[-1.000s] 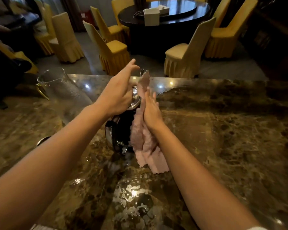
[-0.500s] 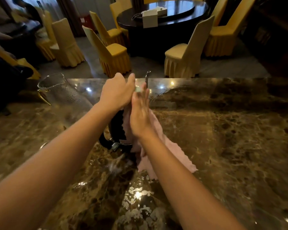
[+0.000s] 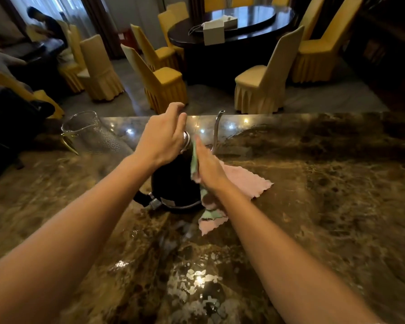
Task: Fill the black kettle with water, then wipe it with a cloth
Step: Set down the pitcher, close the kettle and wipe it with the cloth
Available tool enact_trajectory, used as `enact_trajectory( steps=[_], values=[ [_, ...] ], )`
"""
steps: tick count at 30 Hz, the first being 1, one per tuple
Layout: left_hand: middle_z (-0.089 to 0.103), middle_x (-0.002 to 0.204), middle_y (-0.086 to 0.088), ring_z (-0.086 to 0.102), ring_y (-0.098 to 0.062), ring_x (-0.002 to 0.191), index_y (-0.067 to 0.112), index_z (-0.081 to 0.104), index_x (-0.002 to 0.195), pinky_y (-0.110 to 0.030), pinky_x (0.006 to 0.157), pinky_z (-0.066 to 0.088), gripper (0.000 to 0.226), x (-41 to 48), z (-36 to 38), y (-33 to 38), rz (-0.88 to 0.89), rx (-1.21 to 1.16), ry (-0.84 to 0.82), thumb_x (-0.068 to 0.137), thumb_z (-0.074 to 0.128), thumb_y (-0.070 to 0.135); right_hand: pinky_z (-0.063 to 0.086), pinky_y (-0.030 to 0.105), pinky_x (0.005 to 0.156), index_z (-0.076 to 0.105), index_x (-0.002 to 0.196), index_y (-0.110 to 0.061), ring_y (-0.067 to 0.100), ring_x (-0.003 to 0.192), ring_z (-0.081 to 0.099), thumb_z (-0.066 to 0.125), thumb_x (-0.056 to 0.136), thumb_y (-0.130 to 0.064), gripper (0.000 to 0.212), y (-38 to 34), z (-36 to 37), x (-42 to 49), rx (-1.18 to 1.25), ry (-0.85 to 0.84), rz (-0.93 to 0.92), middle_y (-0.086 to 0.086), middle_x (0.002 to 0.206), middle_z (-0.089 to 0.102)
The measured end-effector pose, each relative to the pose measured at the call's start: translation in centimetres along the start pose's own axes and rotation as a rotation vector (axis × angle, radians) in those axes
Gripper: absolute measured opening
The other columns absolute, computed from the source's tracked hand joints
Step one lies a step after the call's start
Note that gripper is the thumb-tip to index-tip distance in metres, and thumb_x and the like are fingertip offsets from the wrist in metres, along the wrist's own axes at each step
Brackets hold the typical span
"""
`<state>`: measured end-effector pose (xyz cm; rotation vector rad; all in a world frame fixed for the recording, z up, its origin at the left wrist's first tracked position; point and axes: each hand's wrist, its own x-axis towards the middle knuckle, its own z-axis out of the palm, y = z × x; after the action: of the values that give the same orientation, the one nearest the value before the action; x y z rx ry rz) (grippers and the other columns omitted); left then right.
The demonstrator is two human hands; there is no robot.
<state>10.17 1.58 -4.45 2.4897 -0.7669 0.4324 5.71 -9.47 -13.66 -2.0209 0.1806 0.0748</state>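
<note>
Brown marble desk (image 3: 313, 183) at frame centre is carrying the black round kettle (image 3: 173, 183), left hand (image 3: 164, 139) fingers clamped on its lid, right hand (image 3: 208, 167) fingers together, pressing the pink-and-green cloth (image 3: 241, 181) against it.

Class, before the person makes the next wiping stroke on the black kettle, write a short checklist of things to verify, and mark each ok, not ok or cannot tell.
1. Black kettle upright on the marble counter: ok.
2. Left hand steadies the kettle's top: ok.
3. Right hand presses the pink cloth flat against the kettle's side: ok.
4. Thin spout free of the cloth: ok.
5. Glass pitcher stands apart, to the left: ok.
6. Water inside the kettle: cannot tell.
</note>
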Motion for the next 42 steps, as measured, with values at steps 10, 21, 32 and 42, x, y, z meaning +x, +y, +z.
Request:
enact_trajectory(
  steps=[10, 21, 32, 42],
  values=[
    [0.068, 0.113, -0.01, 0.061, -0.029, 0.108, 0.011, 0.055, 0.129, -0.038, 0.087, 0.047, 0.061, 0.9, -0.5, -0.9, -0.264, 0.096, -0.139, 0.092, 0.046, 0.059, -0.026, 0.054, 0.111, 0.012, 0.158, -0.032, 0.038, 0.149, -0.023, 0.023, 0.096, -0.066, 0.071, 7.4, 2.2, -8.3, -0.821, 0.075, -0.017, 0.015, 0.165, -0.013],
    [0.068, 0.124, -0.003, 0.064, -0.017, 0.111, 0.014, 0.057, 0.133, -0.033, 0.096, 0.049, 0.062, -0.5, -0.7, 0.0, -0.125, -0.007, -0.154, 0.09, 0.052, 0.058, -0.002, 0.058, 0.12, 0.035, 0.15, -0.034, 0.039, 0.152, -0.006, 0.04, 0.093, -0.065, 0.065, 11.1, -5.6, -7.5, -0.764, 0.277, 0.083, 0.014, 0.166, -0.007],
    [0.071, 0.117, -0.002, 0.066, -0.015, 0.107, 0.013, 0.064, 0.125, -0.031, 0.097, 0.049, 0.051, -1.2, -0.3, 1.3, -0.062, -0.05, -0.141, 0.092, 0.055, 0.051, 0.053, 0.046, 0.097, 0.053, 0.131, -0.017, 0.03, 0.108, 0.066, 0.062, 0.094, -0.001, 0.041, 5.2, -0.8, -3.0, 1.177, 0.258, 0.151, 0.017, 0.122, 0.065],
    [0.071, 0.116, -0.005, 0.065, -0.021, 0.106, 0.012, 0.064, 0.123, -0.037, 0.094, 0.05, 0.054, -1.2, -0.6, 1.1, -0.05, -0.032, -0.183, 0.095, 0.045, 0.054, 0.056, 0.047, 0.092, 0.068, 0.097, -0.023, 0.029, 0.099, 0.07, 0.063, 0.096, -0.018, 0.007, 1.2, -8.4, -2.4, 0.509, 0.301, -0.174, 0.013, 0.105, 0.072]
  ],
)
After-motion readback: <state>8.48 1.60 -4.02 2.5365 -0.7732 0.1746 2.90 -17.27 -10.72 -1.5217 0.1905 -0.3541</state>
